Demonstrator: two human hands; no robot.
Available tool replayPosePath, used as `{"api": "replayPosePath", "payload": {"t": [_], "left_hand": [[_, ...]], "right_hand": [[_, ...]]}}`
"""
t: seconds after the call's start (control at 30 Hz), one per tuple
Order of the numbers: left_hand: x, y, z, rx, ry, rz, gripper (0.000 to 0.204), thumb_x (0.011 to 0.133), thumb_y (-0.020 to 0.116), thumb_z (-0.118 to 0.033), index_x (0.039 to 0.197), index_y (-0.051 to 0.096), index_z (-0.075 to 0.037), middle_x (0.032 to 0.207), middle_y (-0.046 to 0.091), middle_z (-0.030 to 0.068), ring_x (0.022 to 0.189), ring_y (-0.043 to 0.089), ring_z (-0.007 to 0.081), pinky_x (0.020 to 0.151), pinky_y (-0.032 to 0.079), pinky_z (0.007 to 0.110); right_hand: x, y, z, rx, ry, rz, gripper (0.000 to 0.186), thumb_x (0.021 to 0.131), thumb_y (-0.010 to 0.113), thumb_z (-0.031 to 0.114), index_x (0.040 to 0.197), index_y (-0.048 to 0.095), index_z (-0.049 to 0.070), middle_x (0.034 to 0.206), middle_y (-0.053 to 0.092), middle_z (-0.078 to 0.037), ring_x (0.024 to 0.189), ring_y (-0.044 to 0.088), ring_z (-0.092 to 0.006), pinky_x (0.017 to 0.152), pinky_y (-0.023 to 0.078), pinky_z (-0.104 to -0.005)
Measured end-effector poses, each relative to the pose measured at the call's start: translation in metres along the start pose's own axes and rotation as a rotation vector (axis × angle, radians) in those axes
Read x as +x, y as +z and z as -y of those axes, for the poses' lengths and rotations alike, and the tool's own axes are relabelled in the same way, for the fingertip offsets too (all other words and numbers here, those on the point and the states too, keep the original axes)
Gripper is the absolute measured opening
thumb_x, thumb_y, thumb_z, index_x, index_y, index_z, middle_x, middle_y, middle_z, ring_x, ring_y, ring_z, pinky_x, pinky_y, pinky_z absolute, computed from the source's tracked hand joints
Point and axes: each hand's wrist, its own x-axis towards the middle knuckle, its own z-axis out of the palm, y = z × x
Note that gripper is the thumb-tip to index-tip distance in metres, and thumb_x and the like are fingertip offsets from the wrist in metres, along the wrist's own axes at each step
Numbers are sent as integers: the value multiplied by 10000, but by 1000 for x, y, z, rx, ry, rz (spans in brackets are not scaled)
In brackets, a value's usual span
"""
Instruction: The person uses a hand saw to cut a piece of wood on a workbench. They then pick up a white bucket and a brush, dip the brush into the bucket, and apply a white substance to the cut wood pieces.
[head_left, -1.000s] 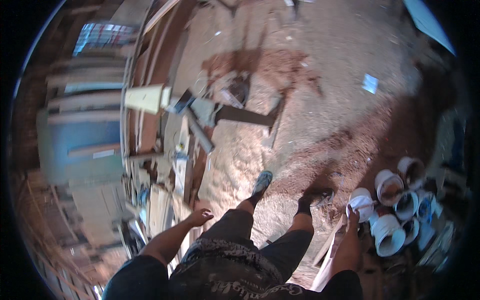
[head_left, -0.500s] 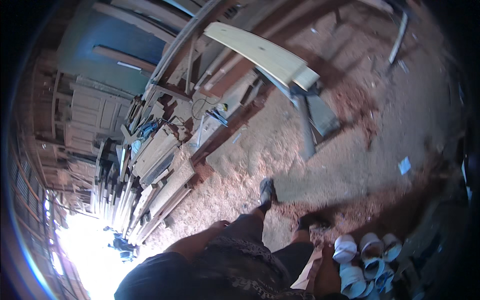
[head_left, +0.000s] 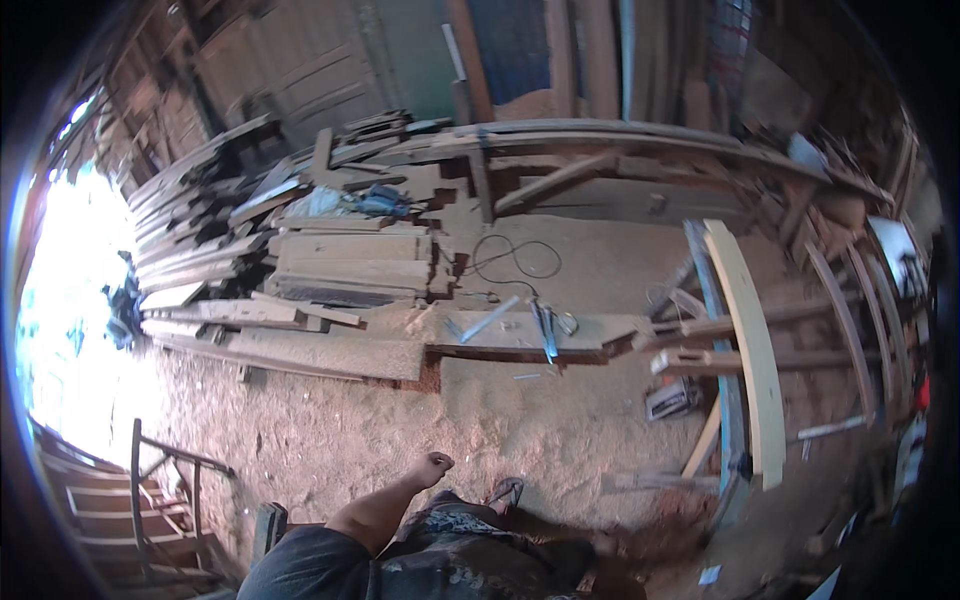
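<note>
My left hand (head_left: 433, 466) hangs in front of my body over the sawdust-strewn ground, its fingers curled closed, and I see nothing in them. It touches no object; my sandalled foot (head_left: 507, 492) is just to its right and lower. I cannot make out my right hand. Ahead of me, a low timber beam (head_left: 570, 335) carries a blue-handled tool (head_left: 546, 328) and a pale blue strip (head_left: 490, 318). A long pale board (head_left: 745, 350) rests to the right, alongside a blue-edged board (head_left: 712, 300).
Stacked planks (head_left: 350, 260) fill the left, with a blue power tool (head_left: 385, 200) on top. A black cable (head_left: 515, 255) loops behind the beam. At lower left is a wooden frame (head_left: 140, 500). A long bench (head_left: 640, 135) spans the back.
My view has swung left, bringing the plank stacks and beam in front of me. The pale board now appears farther right. The white buckets and my right forearm are out of sight.
</note>
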Motion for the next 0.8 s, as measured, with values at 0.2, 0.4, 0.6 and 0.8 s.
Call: {"api": "replayPosePath", "payload": {"t": [0.2, 0.4, 0.6, 0.8], "left_hand": [[-8, -60, 91, -135, -228, -318, 444, 935, 740, -440, 1157, 769, -57, 1096, 786, 177, 1072, 744, 308, 929, 564, 409], [-69, -40, 173, -34, -299, -376, 462, 921, 740, -437, 1119, 786, -22, 991, 788, 186, 919, 762, 298, 830, 583, 398], [-104, -34, 120, -478, -730, -317, 416, 901, 781, -356, 1091, 793, 14, 917, 801, 110, 820, 734, 157, 768, 579, 347], [-23, -109, 12, -728, -896, -261, 452, 969, 745, -324, 1275, 726, 8, 1149, 776, 118, 984, 735, 199, 890, 574, 346]], "right_hand": [[178, -10, 286, 183, -267, 119, 142, 993, 692, 232, 967, 671, 94, 813, 662, -25, 680, 622, -134, 562, 467, -297], [219, 30, 554, 253, -325, 299, 216, 984, 724, 261, 1070, 722, 63, 848, 693, -4, 699, 634, -106, 599, 491, -281], [322, 130, 683, -211, -489, 261, 311, 934, 783, 332, 1082, 779, 58, 998, 790, -100, 916, 735, -216, 867, 569, -382], [405, 209, 795, -406, -429, 404, 314, 909, 787, 390, 1036, 799, 103, 996, 787, -129, 952, 759, -287, 874, 584, -437]]}}
